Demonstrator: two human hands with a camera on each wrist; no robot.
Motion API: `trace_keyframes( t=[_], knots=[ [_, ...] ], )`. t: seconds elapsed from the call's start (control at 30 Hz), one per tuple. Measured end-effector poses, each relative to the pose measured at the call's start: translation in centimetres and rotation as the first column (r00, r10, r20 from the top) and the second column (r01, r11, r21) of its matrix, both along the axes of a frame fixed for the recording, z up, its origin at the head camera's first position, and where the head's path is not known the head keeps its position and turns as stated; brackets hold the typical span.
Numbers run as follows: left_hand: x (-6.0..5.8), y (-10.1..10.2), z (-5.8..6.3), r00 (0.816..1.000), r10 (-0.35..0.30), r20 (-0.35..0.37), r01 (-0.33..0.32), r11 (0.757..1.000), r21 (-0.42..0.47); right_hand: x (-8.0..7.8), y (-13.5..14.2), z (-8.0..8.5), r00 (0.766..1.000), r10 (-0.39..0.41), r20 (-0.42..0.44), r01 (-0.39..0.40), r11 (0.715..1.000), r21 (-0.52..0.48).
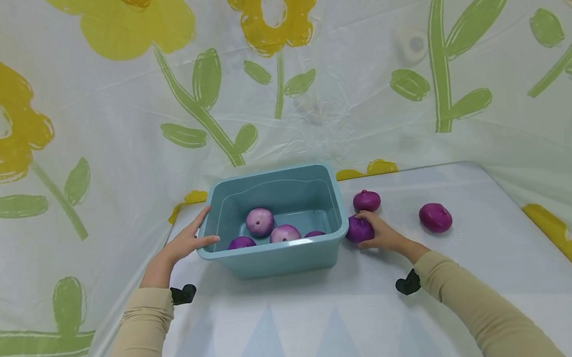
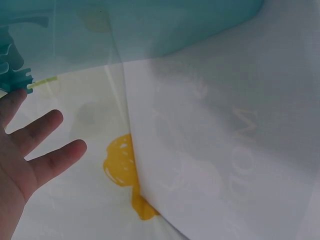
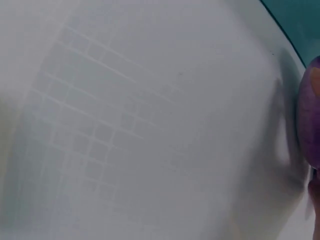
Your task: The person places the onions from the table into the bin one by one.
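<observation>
A blue-green plastic tub (image 1: 282, 260) stands on the table, with several purple onions in it, among them a pale one (image 1: 260, 222). My left hand (image 1: 181, 245) rests at the tub's left rim, thumb over the edge. In the left wrist view its fingers (image 2: 55, 160) are straight and spread below the tub wall (image 2: 150, 30). Just outside the tub's right side, my right hand (image 1: 386, 235) holds a dark purple onion (image 1: 359, 230) between thumb and fingers. Only part of that onion (image 3: 310, 115) shows in the right wrist view.
Behind the right hand lies another purple onion (image 1: 367, 201), and one more onion (image 1: 435, 218) sits farther right. A flower-printed sheet (image 1: 340, 97) hangs behind the white table (image 1: 297, 332).
</observation>
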State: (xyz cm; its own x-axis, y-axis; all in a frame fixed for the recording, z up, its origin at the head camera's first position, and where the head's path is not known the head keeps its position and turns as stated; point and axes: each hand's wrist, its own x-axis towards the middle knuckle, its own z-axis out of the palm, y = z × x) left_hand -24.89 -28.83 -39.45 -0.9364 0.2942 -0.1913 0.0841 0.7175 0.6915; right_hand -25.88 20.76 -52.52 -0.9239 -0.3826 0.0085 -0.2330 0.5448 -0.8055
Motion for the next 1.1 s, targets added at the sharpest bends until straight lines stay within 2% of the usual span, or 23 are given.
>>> trace_keyframes(
  t=[0.1,0.4,0.57,0.83,1.1],
  knots=[
    [0.0,0.0,0.0,1.000,0.002,0.001,-0.002,1.000,-0.004,0.1,-0.2,-0.2,1.000,-0.019,-0.003,0.019,1.000,-0.016],
    [0.0,0.1,-0.1,1.000,0.006,0.004,-0.006,1.000,-0.011,0.0,-0.4,0.3,0.999,-0.031,-0.023,0.032,0.998,0.053],
    [0.0,0.0,0.0,1.000,0.005,0.001,-0.005,1.000,-0.011,0.0,0.2,1.3,0.999,-0.037,-0.016,0.038,0.997,0.072],
    [0.0,0.1,0.2,1.000,0.002,0.002,-0.002,1.000,-0.017,-0.5,1.5,3.2,0.996,-0.039,-0.085,0.048,0.993,0.108],
    [0.0,0.0,0.0,1.000,0.008,0.010,-0.008,1.000,-0.019,-1.3,2.5,5.2,0.996,-0.068,-0.059,0.074,0.992,0.103]
  ],
)
